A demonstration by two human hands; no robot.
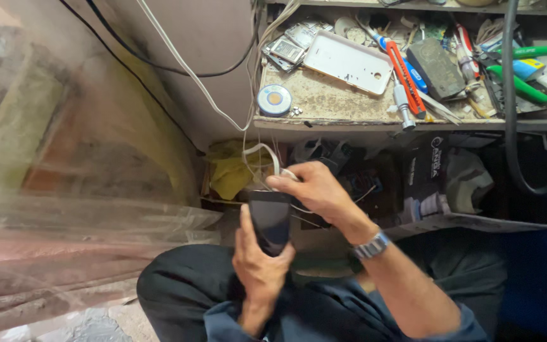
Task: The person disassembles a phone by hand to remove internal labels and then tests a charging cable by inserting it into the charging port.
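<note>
My left hand (pixel 257 263) grips a dark smartphone (pixel 270 218) from below, screen facing up, over my lap. My right hand (pixel 314 190) reaches across to the phone's top edge, where its fingertips pinch the plug end of a white cable (pixel 272 158). The cable loops upward from there and runs up along the wall. A metal watch (pixel 371 245) sits on my right wrist.
A cluttered shelf (pixel 324 104) above holds a white phone back cover (pixel 348 61), a round solder reel (pixel 275 99), an orange utility knife (pixel 405 76), screwdrivers and green-handled pliers (pixel 520 85). Boxes and yellow cloth (pixel 232 174) fill the space below. Clear plastic sheeting (pixel 64 209) covers the left.
</note>
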